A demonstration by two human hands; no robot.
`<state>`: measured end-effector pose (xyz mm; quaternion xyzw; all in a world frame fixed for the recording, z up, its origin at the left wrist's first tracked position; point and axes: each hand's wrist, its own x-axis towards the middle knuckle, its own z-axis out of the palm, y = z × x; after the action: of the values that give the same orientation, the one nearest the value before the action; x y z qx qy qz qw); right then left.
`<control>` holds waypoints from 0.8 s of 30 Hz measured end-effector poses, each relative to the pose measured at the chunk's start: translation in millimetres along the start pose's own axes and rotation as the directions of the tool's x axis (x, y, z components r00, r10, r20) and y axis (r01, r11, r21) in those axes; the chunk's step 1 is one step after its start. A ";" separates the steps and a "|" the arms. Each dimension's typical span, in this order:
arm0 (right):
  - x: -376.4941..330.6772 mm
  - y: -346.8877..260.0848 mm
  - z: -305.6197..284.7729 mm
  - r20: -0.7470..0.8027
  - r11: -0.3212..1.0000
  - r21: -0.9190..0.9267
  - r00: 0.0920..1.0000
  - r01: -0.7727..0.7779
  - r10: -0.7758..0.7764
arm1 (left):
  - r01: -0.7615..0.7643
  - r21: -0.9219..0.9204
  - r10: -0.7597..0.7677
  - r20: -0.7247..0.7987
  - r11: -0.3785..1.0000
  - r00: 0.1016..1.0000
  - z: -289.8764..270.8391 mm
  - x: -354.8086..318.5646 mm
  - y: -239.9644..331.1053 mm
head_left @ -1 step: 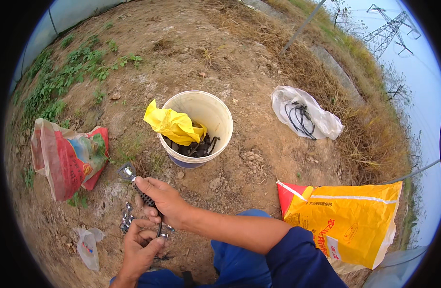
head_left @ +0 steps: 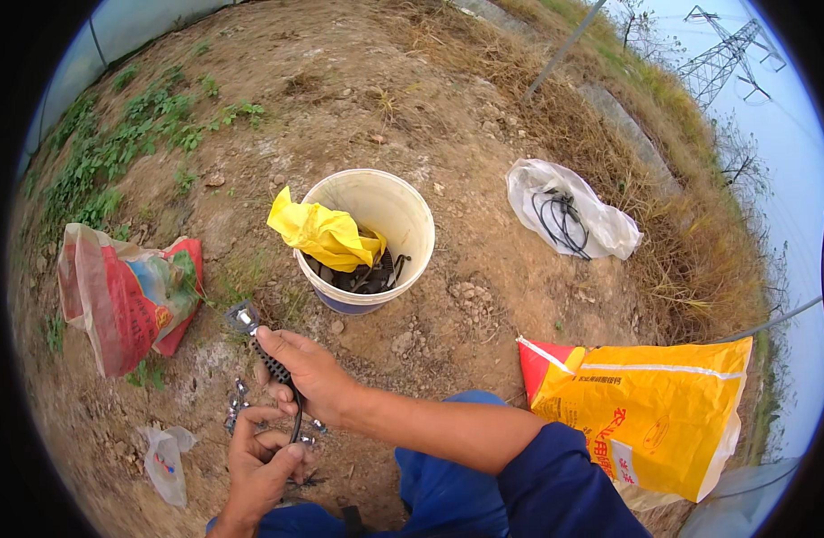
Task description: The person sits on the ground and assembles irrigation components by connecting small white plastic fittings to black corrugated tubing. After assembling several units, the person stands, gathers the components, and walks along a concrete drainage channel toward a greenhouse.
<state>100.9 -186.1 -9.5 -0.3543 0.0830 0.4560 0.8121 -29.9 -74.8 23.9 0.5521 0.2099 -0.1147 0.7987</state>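
Observation:
My right hand [head_left: 315,375] is closed round a black ribbed grip piece [head_left: 274,366], thumb on top. At its far end sits a dark, squarish head [head_left: 243,316] with a shiny metal part. From its lower end a black cord [head_left: 298,414] curves down to my left hand [head_left: 261,462], whose thumb and fingers pinch it. A small shiny fitting [head_left: 306,439] shows by the left thumb. Several small metallic pieces [head_left: 235,408] lie on the ground beside my hands. A white bucket [head_left: 421,220] stands ahead, holding dark pieces [head_left: 371,278] and a yellow plastic sheet [head_left: 318,233].
A red and white sack [head_left: 129,300] stands at left, with a small clear bag [head_left: 168,466] nearer me. To the right lie a white bag [head_left: 609,229] with black cords [head_left: 562,222] on it and a yellow sack [head_left: 658,412]. Green weeds [head_left: 129,143] grow at far left.
The black grip piece and its head have shifted very slightly right and down with my right hand. Both hands keep their hold.

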 end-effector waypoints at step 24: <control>-49.3 -23.5 -7.8 0.166 0.681 -0.728 0.946 -0.074 0.280 | -0.786 -0.040 0.633 0.618 0.617 0.466 54.2 -17.9 45.6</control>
<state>93.0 -232.6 19.1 -0.5672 -0.1746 0.5722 0.5661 -15.5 -109.4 86.6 0.6216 -0.3095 0.0439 0.7183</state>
